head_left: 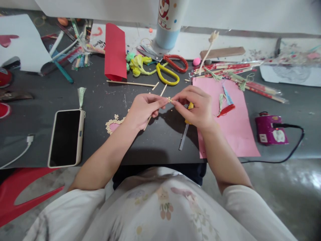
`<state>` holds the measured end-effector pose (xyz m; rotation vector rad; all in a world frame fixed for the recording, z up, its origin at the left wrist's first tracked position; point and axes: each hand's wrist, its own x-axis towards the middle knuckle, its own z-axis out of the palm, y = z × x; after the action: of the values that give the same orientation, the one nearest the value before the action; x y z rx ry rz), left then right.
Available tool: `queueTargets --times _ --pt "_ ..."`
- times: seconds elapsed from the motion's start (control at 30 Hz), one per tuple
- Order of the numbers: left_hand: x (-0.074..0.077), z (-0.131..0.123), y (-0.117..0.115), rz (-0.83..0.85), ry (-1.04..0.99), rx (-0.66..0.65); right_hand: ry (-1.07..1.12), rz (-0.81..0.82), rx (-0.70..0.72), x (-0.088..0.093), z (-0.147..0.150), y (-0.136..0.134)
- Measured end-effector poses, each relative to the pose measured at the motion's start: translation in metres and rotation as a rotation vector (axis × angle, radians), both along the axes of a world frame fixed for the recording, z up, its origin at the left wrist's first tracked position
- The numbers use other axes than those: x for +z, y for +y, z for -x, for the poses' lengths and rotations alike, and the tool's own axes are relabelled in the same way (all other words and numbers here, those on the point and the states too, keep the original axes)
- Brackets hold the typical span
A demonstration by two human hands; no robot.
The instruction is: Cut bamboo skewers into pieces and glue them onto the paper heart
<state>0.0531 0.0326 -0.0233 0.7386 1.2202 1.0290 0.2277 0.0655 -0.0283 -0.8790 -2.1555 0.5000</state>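
My left hand (146, 108) and my right hand (195, 103) meet above the table, fingertips pinched on a tiny cluster of pale wooden pieces (169, 99). Its exact shape is too small to make out. A thin wooden stick (148, 122) passes beneath my left hand. Under my right hand lies a box cutter (184, 136) with a yellow handle, partly hidden, its blade toward me. Left of my left wrist, a heart outline of small pale pieces (110, 125) on pink is partly covered by my forearm.
Red- and yellow-handled scissors (167, 68) lie beyond my hands, near a red paper fold (115, 52) and a cup (168, 31). A phone (66, 138) lies left. Pink paper (232, 134) with tassels and a corded purple box (271, 130) are right.
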Motion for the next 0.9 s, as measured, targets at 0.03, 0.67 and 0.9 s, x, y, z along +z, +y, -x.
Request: queueTargets --times 0.03,0.67,0.9 --pt "0.0003 -0.0001 -0.0002 0.002 0.005 0.002 -0.004 0.000 0.002 -0.0002 0.0000 0.0001" --pt "-0.0028 -0.0006 -0.0004 -0.057 0.108 0.021 -0.146 0.006 -0.020 -0.0037 -0.0018 -0.0010" --pt "-0.0035 -0.0001 -0.0002 -0.046 0.089 -0.006 -0.128 -0.002 0.001 -0.0021 -0.0005 -0.0026"
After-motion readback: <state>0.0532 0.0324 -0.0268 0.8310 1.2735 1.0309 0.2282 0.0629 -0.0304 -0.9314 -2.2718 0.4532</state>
